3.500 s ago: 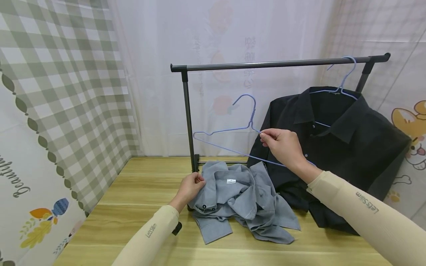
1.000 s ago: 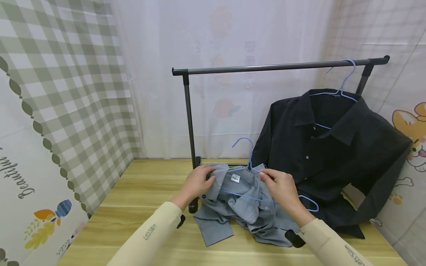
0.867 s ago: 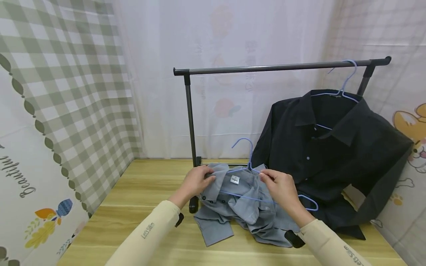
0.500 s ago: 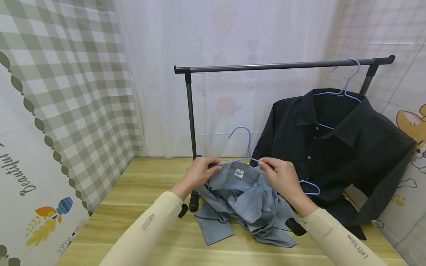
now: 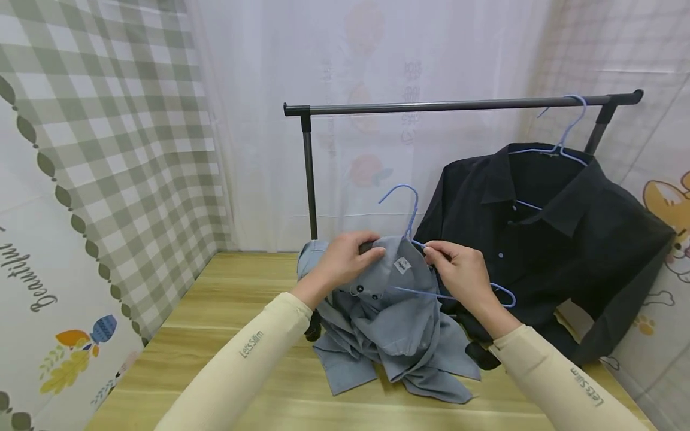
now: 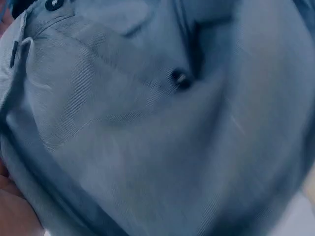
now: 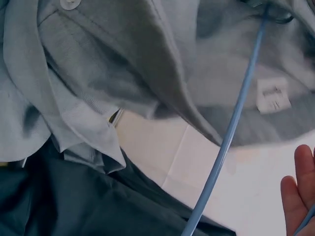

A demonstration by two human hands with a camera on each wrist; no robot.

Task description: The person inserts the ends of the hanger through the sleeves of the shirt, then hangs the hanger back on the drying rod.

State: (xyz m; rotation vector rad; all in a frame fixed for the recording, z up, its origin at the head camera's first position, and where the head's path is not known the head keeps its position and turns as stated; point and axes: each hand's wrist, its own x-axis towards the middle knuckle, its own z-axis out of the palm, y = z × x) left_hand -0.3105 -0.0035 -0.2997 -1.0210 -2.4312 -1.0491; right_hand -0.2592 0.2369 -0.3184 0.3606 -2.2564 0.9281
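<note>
A grey button-up shirt [image 5: 399, 335] is partly lifted off the wooden table, its lower part still lying there. My left hand [image 5: 345, 260] grips it at the collar and front edge, where dark buttons show. Close by, my right hand [image 5: 458, 272] pinches one shoulder of a blue wire hanger [image 5: 415, 206]. The hanger's left end is hidden inside the shirt, while its hook rises above the collar and its right end sticks out past my right wrist. In the right wrist view, the hanger's bottom bar [image 7: 231, 132] crosses the collar opening beside a white label [image 7: 273, 95].
Behind my hands stands a dark metal clothes rack [image 5: 431, 108]. A black shirt [image 5: 539, 239] hangs from its right end on another blue hanger [image 5: 572, 123]. Wooden table [image 5: 237, 287] surface shows at the left, beside a checked curtain [image 5: 135, 149].
The right hand lowered the hanger to the shirt, and its left end went inside the collar. The left hand moved right and up with the collar, lifting the shirt.
</note>
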